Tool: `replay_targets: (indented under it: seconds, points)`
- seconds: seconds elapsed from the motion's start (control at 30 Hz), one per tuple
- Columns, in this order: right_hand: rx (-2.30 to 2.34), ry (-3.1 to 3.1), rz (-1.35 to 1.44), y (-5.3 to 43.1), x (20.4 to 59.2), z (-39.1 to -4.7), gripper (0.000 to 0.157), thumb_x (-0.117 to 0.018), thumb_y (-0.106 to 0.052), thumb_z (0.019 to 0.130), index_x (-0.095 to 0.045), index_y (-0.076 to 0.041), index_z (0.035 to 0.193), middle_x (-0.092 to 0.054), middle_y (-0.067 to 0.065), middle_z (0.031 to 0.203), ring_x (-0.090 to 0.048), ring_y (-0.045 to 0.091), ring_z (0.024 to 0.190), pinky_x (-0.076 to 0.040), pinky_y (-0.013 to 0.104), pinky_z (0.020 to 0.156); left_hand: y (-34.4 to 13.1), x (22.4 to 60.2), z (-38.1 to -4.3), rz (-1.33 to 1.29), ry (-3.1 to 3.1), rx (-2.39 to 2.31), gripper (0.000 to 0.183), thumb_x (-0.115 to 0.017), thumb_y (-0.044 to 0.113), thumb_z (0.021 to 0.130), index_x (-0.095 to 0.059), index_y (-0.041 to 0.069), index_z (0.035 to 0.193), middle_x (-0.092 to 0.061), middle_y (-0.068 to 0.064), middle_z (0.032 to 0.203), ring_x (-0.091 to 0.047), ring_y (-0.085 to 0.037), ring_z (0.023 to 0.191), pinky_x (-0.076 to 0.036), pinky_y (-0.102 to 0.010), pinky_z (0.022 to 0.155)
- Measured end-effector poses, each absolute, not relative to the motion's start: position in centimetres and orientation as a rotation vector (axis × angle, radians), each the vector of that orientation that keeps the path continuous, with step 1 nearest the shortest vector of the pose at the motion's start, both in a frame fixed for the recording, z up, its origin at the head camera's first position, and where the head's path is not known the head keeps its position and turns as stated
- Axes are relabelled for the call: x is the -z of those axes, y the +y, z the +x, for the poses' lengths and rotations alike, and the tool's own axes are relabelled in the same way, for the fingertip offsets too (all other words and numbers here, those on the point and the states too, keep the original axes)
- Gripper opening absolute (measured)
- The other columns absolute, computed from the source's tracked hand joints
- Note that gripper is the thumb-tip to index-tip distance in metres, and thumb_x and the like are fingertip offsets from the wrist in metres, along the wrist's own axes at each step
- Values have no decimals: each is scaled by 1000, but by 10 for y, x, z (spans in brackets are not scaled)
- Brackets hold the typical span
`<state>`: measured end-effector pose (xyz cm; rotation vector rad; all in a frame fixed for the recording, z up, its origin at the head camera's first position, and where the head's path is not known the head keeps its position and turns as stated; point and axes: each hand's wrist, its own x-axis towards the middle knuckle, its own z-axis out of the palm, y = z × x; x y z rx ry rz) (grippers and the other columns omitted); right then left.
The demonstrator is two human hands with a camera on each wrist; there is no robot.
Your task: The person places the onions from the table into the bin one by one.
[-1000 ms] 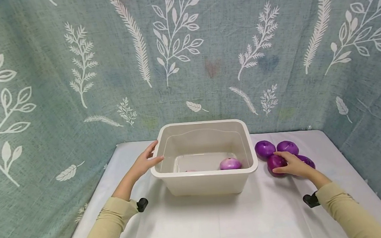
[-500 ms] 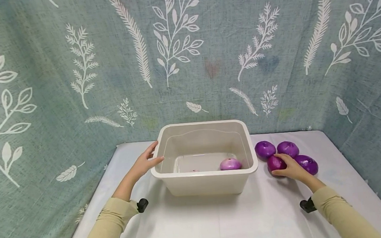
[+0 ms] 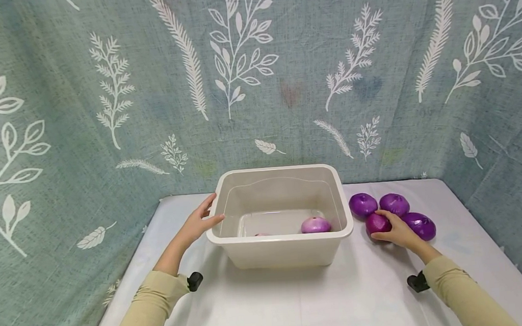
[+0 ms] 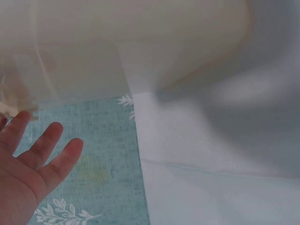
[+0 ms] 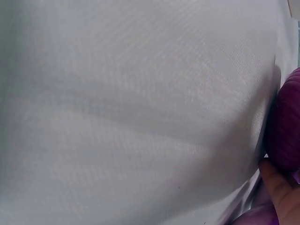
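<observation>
In the head view, my right hand point(image 3: 399, 229) grips a dark red onion point(image 3: 376, 225) between thumb and fingers, at the front of a cluster of onions on the right. The right wrist view shows this onion's ribbed side at the right edge, with a fingertip point(image 5: 274, 180) against its lower part. My left hand point(image 3: 196, 224) touches the left rim of a beige plastic tub point(image 3: 277, 251), thumb and fingers spread. Those straight fingers point(image 4: 58, 166) appear beside the tub wall in the left wrist view. Inside the tub lies a paler purple onion point(image 3: 315, 224).
Three more purple onions sit around the gripped one: one behind it point(image 3: 363, 204), one at the back right point(image 3: 394, 204) and one at the right point(image 3: 420, 226). A white cloth point(image 3: 272, 305) covers the table. A leaf-patterned green curtain point(image 3: 286, 130) hangs behind the tub.
My right hand has shifted slightly left and closed its thumb and fingers around the dark red onion. The rightmost onion now shows more fully. My left hand stays at the tub's rim.
</observation>
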<state>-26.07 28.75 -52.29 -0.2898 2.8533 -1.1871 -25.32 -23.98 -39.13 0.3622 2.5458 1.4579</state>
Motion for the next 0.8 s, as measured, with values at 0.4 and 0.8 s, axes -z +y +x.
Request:
replay_targets:
  seconds: [0.4,0.8]
  points:
    - [1176,2883,-317,287,513,-263,73,-74,-24,76,-37,7,130,-38,35,129,-41,51,115,-36,61,91,-241,395,-257,343,2539,-1463,72,-55,22,91,-12,8,148,-20,-21,148,-32,-42,129,-36,-56,96]
    - [1127,2844,-290,290,486,-264,75,-71,-31,79,-34,5,134,-35,34,132,-39,49,116,-37,60,90,-255,424,-275,357,2576,-1465,77,-58,35,89,-13,19,149,-22,-16,149,-35,-38,128,-39,-54,94]
